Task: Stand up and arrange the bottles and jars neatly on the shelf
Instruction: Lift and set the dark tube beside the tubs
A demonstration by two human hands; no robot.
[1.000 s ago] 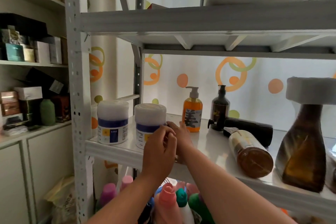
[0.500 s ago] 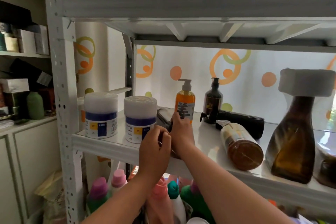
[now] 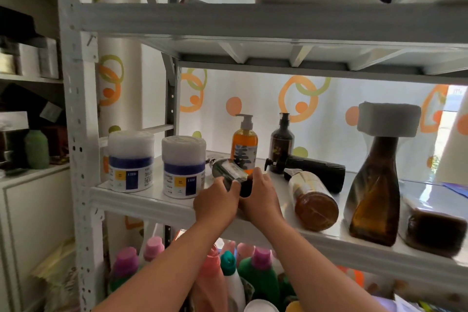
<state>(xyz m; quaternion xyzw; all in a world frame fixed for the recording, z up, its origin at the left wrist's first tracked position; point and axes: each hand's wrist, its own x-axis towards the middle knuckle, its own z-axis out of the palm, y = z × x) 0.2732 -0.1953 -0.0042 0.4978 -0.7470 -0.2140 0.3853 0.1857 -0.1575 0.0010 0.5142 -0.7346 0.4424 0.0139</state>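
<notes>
My left hand [image 3: 217,201] and my right hand [image 3: 262,194] both grip a dark pump bottle [image 3: 229,171] with a pale label. It is tilted, pump end to the back left, just above the white metal shelf [image 3: 157,201]. Two white jars with blue bands [image 3: 130,161] [image 3: 183,166] stand to the left. Behind stand an orange pump bottle [image 3: 244,146] and a dark pump bottle [image 3: 281,143]. A black pump bottle [image 3: 316,171] and an amber bottle [image 3: 314,200] lie on their sides to the right.
A tall brown bottle [image 3: 373,192] with a white foam cap stands at the right, a dark jar [image 3: 434,229] beside it. Coloured detergent bottles [image 3: 233,276] crowd the level below. The upper shelf [image 3: 253,20] hangs overhead. A cabinet with boxes [image 3: 30,99] is at the left.
Both hands have lifted the dark pump bottle off the shelf, and its labelled body now shows above my fingers. The view has shifted a little.
</notes>
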